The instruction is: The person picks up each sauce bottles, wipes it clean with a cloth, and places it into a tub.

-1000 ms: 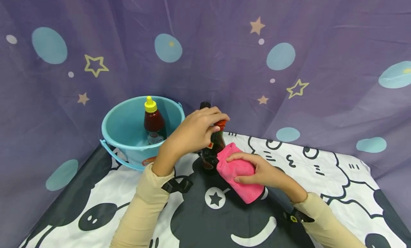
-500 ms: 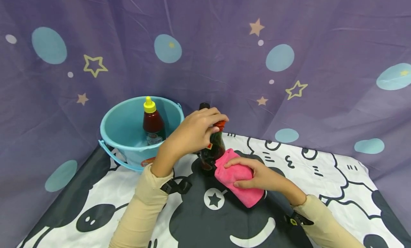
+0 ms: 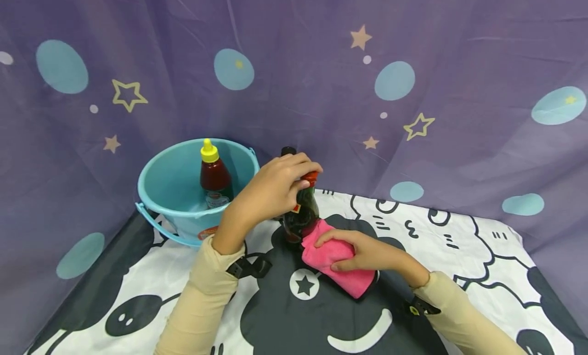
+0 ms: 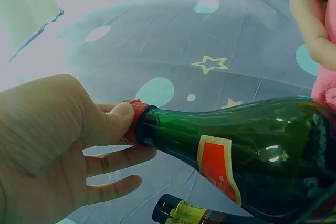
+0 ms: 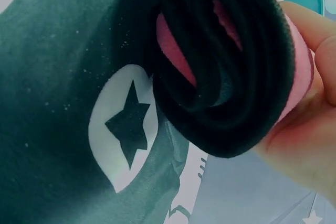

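Observation:
My left hand point(image 3: 274, 184) pinches the red cap point(image 4: 137, 124) of a dark green glass bottle point(image 4: 262, 145) between thumb and fingers. This bottle stands upright on the bedding, a red label on its shoulder. In my right hand point(image 3: 367, 252) is a folded towel point(image 3: 335, 260), pink outside, gripped with its far end against the bottle's lower side. The right wrist view looks at the rolled end of the towel point(image 5: 236, 103), dark with pink inside. Behind my left hand stands a second bottle with a black cap point(image 3: 288, 150), mostly hidden in the head view.
To the left stands a light blue bucket point(image 3: 158, 191) with its handle lowered at the front. Inside it is a dark red sauce bottle point(image 3: 215, 179) with a yellow nozzle cap. A purple patterned curtain point(image 3: 294, 99) hangs behind the printed sheet point(image 3: 285, 319).
My right hand has slid the towel down the bottle's side to near its base. My left hand keeps hold of the cap. The whole head view has shifted slightly.

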A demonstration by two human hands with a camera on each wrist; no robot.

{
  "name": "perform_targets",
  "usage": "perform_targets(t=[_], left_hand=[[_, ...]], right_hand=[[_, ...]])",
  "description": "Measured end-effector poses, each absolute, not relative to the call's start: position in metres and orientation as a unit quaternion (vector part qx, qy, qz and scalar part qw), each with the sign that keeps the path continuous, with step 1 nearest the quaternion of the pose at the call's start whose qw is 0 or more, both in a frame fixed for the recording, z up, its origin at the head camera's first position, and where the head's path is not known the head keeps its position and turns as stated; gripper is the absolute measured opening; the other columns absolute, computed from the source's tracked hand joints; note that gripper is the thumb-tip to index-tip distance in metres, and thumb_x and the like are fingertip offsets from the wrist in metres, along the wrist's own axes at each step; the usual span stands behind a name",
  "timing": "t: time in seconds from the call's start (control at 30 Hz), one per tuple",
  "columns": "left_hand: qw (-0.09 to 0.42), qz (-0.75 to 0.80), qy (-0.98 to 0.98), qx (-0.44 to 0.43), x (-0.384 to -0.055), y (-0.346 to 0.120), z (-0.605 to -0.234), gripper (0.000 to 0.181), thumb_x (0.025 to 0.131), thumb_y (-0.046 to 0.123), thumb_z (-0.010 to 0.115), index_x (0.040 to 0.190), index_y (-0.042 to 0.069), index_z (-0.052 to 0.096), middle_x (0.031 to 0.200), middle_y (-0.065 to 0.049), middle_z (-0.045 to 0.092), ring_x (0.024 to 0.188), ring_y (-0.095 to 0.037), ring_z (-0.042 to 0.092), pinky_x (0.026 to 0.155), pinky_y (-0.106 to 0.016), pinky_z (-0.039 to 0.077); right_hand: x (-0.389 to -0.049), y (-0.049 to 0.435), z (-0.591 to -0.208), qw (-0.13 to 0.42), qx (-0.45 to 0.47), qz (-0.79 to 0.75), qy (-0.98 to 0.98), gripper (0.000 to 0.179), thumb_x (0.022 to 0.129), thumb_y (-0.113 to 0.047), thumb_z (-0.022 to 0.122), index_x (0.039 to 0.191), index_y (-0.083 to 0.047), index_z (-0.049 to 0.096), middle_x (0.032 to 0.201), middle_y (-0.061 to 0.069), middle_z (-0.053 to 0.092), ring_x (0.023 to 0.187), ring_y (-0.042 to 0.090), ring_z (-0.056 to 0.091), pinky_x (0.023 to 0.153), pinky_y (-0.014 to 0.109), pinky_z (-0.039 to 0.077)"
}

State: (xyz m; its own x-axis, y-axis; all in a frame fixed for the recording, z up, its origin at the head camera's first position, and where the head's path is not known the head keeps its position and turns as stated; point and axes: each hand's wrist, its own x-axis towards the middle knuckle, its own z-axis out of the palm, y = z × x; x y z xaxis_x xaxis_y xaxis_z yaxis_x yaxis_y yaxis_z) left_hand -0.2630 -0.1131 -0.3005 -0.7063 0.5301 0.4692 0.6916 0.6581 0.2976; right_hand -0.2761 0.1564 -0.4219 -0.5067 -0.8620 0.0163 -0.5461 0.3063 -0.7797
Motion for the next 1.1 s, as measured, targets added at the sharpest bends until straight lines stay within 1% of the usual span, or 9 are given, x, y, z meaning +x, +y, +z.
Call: perform_targets(t=[0.3,0.6,0.8,0.93,1.1], left_hand=[[0.166,-0.232,-0.897,-0.338,-0.263,-0.114,-0.299,0.029,0.099,0.007,0.063,0.127,0.011,0.069,0.117,-0.004,0.067,0.103,-0.024,0.06,0.098,-0.041,0.049],[0.159,-0.234,-0.896,-0.342,-0.262,-0.112,-0.303,0.028,0.1,0.009,0.063,0.127,0.012,0.068,0.119,-0.003,0.066,0.104,-0.022,0.059,0.097,-0.041,0.049],[0.167,-0.23,-0.896,-0.34,-0.261,-0.113,-0.299,0.028,0.1,0.01,0.063,0.127,0.013,0.068,0.12,-0.003,0.066,0.105,-0.023,0.059,0.098,-0.041,0.049],[0.165,-0.233,-0.897,-0.338,-0.262,-0.113,-0.298,0.028,0.1,0.01,0.063,0.128,0.013,0.068,0.12,-0.002,0.066,0.105,-0.022,0.059,0.098,-0.041,0.049],[0.164,-0.242,-0.895,-0.336,-0.262,-0.112,-0.299,0.028,0.099,0.008,0.064,0.126,0.013,0.069,0.118,-0.001,0.066,0.102,-0.021,0.059,0.095,-0.04,0.05]], right_hand=[[-0.278,0.151,-0.422,0.248,-0.432,-0.377,0.781,0.044,0.091,-0.017,0.077,0.131,-0.021,0.06,0.124,0.004,0.063,0.095,0.012,0.059,0.082,0.028,0.052],[-0.276,0.145,-0.428,0.29,-0.397,-0.351,0.796,0.041,0.092,-0.02,0.074,0.131,-0.026,0.062,0.131,-0.003,0.061,0.109,0.013,0.056,0.092,0.029,0.049],[-0.279,0.142,-0.425,0.293,-0.388,-0.342,0.804,0.04,0.092,-0.022,0.073,0.131,-0.027,0.062,0.132,-0.004,0.06,0.112,0.015,0.055,0.094,0.03,0.047],[-0.282,0.142,-0.423,0.307,-0.379,-0.338,0.805,0.041,0.093,-0.024,0.072,0.132,-0.028,0.06,0.133,-0.004,0.059,0.112,0.016,0.054,0.094,0.031,0.047],[-0.282,0.144,-0.422,0.311,-0.382,-0.336,0.803,0.041,0.093,-0.026,0.073,0.132,-0.029,0.06,0.134,-0.004,0.058,0.115,0.017,0.054,0.096,0.031,0.046]])
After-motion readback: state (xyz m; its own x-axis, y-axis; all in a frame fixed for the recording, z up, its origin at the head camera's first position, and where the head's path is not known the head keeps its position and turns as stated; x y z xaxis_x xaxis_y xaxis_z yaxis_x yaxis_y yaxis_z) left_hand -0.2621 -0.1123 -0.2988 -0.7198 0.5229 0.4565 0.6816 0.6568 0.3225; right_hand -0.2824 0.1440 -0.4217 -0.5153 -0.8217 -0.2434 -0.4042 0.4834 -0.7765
